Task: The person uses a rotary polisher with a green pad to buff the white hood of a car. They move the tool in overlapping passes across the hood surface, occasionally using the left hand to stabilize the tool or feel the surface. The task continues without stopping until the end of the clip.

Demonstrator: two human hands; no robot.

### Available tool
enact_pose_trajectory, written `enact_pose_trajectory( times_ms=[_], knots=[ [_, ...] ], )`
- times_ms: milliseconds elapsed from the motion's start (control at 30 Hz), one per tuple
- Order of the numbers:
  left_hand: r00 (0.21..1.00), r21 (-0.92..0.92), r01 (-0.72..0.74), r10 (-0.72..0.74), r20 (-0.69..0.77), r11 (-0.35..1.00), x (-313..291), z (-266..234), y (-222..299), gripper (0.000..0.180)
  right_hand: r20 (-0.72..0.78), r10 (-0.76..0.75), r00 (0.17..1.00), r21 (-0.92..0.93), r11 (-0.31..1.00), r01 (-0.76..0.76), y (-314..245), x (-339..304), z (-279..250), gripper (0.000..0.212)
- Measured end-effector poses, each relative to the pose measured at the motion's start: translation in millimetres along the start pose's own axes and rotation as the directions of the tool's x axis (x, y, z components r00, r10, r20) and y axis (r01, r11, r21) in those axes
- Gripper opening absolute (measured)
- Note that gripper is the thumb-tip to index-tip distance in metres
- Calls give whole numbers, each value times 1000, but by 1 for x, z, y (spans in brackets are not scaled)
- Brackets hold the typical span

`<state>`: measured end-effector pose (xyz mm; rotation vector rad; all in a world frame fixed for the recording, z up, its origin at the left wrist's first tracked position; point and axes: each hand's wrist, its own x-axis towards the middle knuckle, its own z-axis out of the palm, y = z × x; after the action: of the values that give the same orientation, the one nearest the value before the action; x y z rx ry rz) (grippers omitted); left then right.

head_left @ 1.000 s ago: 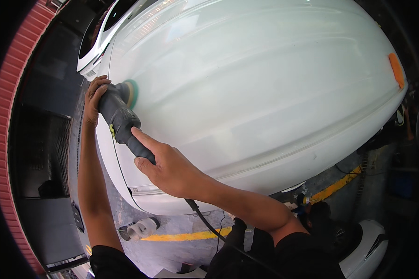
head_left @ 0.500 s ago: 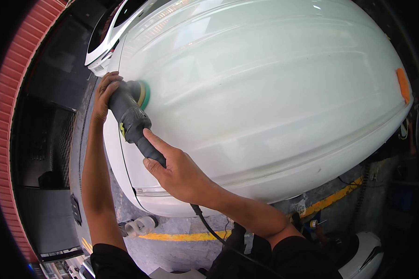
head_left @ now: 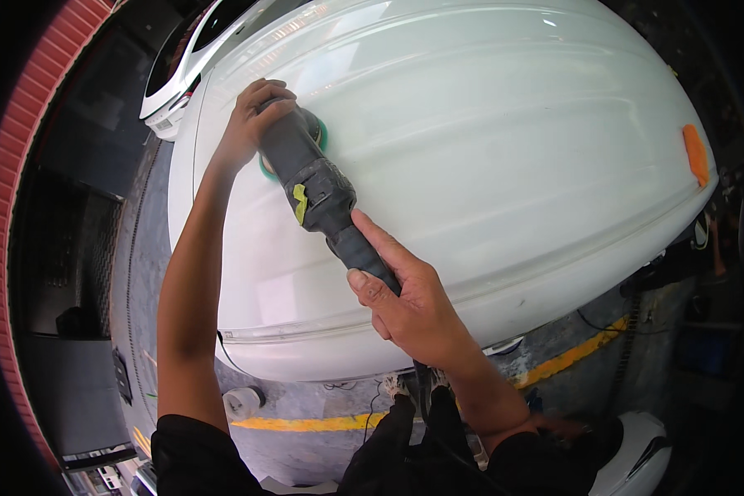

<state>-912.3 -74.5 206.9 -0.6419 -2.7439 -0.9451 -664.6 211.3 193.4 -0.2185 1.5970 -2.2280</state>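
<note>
Left hand (head_left: 252,124): arm extended far, fingers clenched over polisher (head_left: 318,194) head | Right hand (head_left: 409,306): fingers grasping rear handle | Polisher: long axis near-right to far-left, green pad (head_left: 321,132) flat on white car hood (head_left: 512,149), left part | Room: open hood to right; hood edge near left.

white car hood (head_left: 504,149), polisher (head_left: 318,186), orange tape (head_left: 695,154)

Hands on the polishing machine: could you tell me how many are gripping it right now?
2. The left hand presses on the head of the polishing machine above its green pad; the right hand grips the rear handle. No other hands show.
</note>
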Motion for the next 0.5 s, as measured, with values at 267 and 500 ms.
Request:
enact_pose_trajectory(
  times_ms=[267, 500],
  knots=[
    [886, 80, -451, 436, 157, 889, 85, 68, 53, 30, -238, -41, 970, -23, 999, 36, -21, -38, -45, 64],
    [589, 284, -808, 733, 341, 517, 79, 36, 26, 26, -200, -145, 969, -118, 985, 123, 18, -21, -25, 64]
  ],
)
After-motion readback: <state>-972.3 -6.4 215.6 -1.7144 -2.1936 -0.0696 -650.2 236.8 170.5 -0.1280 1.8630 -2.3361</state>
